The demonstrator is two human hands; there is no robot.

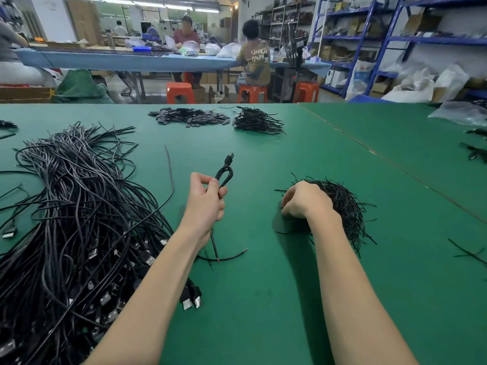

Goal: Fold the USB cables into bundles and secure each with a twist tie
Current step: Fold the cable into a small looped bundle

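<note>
My left hand (207,201) grips a folded black USB cable (224,173) above the green table (263,299). The cable's loop and plug stick up past my fingers, and its bare-wire tail trails down onto the table. My right hand (303,200) is curled over the near left side of a heap of black twist ties (345,204); whether its fingers pinch a tie is hidden. A large tangle of loose black USB cables (73,219) covers the table's left side.
A pile of bundled cables (257,121) and a heap of small black flat pieces (188,117) lie at the far edge. Stray ties lie at the right. People sit at a blue table beyond, with orange stools (180,92) and blue shelving (382,38).
</note>
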